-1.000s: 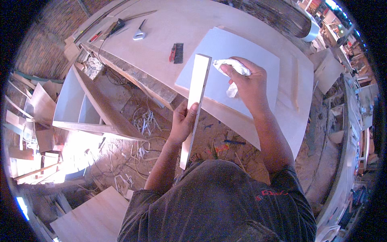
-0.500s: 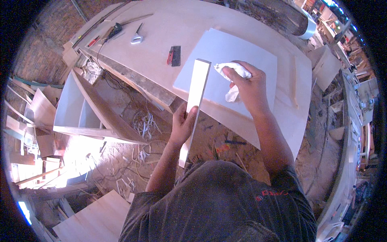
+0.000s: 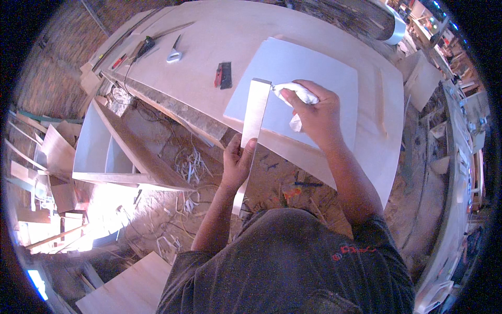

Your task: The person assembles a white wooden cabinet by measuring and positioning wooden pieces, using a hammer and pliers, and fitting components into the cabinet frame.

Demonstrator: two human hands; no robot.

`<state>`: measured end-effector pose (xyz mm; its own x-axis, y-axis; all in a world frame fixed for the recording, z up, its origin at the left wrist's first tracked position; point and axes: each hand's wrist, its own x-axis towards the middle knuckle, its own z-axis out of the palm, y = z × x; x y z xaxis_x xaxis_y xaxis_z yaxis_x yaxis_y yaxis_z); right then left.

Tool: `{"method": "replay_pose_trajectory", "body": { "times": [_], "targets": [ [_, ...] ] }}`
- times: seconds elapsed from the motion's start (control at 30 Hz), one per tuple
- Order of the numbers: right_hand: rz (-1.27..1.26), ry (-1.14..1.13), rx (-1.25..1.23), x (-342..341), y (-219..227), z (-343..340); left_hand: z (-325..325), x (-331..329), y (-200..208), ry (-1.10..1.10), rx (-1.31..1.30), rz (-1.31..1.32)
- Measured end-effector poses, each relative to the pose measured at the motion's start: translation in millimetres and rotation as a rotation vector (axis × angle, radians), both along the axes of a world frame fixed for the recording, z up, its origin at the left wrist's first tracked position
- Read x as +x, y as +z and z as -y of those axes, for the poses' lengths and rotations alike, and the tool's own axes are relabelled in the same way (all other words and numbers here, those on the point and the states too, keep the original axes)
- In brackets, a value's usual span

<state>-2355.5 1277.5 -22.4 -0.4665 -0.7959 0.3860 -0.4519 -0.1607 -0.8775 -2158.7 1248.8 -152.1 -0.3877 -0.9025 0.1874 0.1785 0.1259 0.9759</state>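
Note:
My left hand [image 3: 239, 162] is closed around the middle of a long, narrow white-faced strip of board [image 3: 256, 107], which I hold tilted up in front of me. In my right hand [image 3: 320, 112] is a crumpled white cloth [image 3: 296, 94], pinched between thumb and fingers. The cloth's tip meets or nearly meets the strip's right edge close to its top end; the exact contact is too small to tell. Below the right hand hangs a loose end of the cloth. Behind both lies a pale blue-white panel [image 3: 285, 57] on the large wooden worktable [image 3: 209, 39].
On the table lie a red-and-black tool [image 3: 223, 75], a handsaw [image 3: 174, 52], a corded power tool [image 3: 142, 47] and a red-handled tool [image 3: 119, 61]. An open white-and-wood cabinet [image 3: 112, 149] stands on the floor at left. Shavings [image 3: 193, 165], cables and wooden offcuts litter the floor.
My right hand has moved slightly left with the cloth, bringing it up to the strip's upper edge. The strip has turned a little, its face now less bright; the left hand's grip is unchanged.

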Motion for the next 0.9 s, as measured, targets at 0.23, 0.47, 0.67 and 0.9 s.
{"method": "replay_pose_trajectory", "body": {
  "times": [0.23,0.47,0.67,0.9],
  "targets": [
    [-0.214,0.024,-0.108,4,-16,1,3,-4,3,0.051,0.027,0.033],
    [-0.357,0.012,-0.117,10,-22,-4,6,-5,7,0.058,0.031,0.083],
    [-0.350,0.040,-0.094,13,-29,-10,13,-15,1,0.079,-0.036,-0.009],
    [-0.204,0.080,0.027,9,-43,-16,10,-16,10,0.069,0.107,-0.007]
  ]
}}
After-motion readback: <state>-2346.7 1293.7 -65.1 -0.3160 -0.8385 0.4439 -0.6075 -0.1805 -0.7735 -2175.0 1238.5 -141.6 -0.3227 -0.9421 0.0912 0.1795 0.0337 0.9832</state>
